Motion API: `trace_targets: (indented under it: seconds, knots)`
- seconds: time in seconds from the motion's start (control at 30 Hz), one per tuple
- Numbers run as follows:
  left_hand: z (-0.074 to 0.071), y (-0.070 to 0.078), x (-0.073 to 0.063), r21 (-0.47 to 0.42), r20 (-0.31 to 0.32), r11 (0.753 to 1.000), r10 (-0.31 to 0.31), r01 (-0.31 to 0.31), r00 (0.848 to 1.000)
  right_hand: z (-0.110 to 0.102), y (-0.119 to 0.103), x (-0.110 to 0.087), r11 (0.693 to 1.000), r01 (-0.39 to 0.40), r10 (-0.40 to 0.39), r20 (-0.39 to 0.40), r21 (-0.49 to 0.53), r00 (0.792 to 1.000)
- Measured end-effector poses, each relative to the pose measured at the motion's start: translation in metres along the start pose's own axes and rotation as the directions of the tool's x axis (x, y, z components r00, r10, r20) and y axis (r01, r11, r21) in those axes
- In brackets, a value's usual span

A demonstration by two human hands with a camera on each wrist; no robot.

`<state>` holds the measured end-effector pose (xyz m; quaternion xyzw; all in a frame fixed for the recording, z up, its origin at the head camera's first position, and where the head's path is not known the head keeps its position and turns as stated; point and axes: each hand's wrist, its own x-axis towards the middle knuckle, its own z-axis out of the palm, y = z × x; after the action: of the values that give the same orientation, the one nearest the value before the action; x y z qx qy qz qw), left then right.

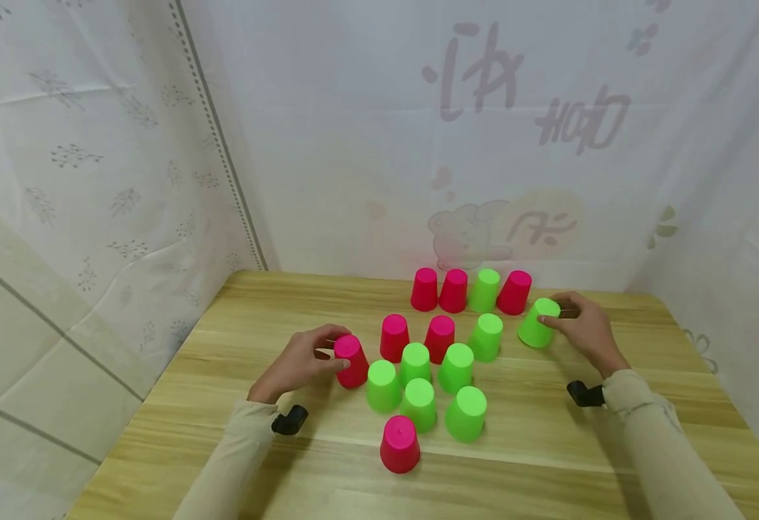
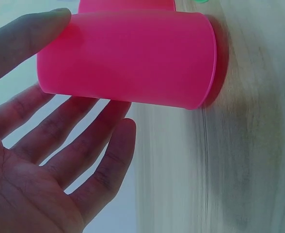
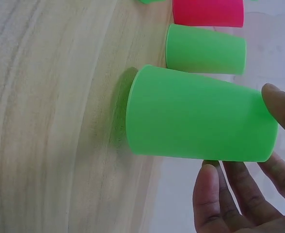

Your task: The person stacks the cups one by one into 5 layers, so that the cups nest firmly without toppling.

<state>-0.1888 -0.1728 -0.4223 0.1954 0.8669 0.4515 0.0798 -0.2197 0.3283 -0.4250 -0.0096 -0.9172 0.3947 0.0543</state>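
Observation:
My left hand (image 1: 306, 357) holds a pink plastic cup (image 1: 351, 361) that stands upside down at the left end of the second row. In the left wrist view the thumb lies on one side of this cup (image 2: 128, 58) and the fingers reach behind it. Over on the right, my right hand (image 1: 583, 328) grips an upside-down green cup (image 1: 538, 323) between thumb and fingers. The right wrist view shows that green cup (image 3: 200, 116) with its wide rim close to the tabletop and the thumb near its narrow base.
Several more upturned cups stand between the hands: a back row ending in a pink cup (image 1: 514, 292), a middle row with a green cup (image 1: 486, 337), more green cups in front, and a pink cup (image 1: 400, 444) nearest me. A white printed cloth (image 1: 353, 144) hangs behind the wooden table (image 1: 548, 462).

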Motion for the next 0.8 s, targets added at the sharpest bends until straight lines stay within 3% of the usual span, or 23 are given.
trace_targets:
  seconds: [0.33, 0.8]
  knots:
    - [-0.001, -0.003, 0.006, 0.01, -0.023, 1.0, -0.002, 0.002, 1.0, -0.001, 0.007, 0.014, 1.0, -0.026, 0.026, -0.031, -0.002, 0.999]
    - [0.001, 0.0, -0.003, -0.009, -0.018, 1.0, 0.009, -0.009, 1.0, 0.0, 0.014, 0.044, 0.996, -0.093, 0.092, -0.13, 0.005, 0.987]
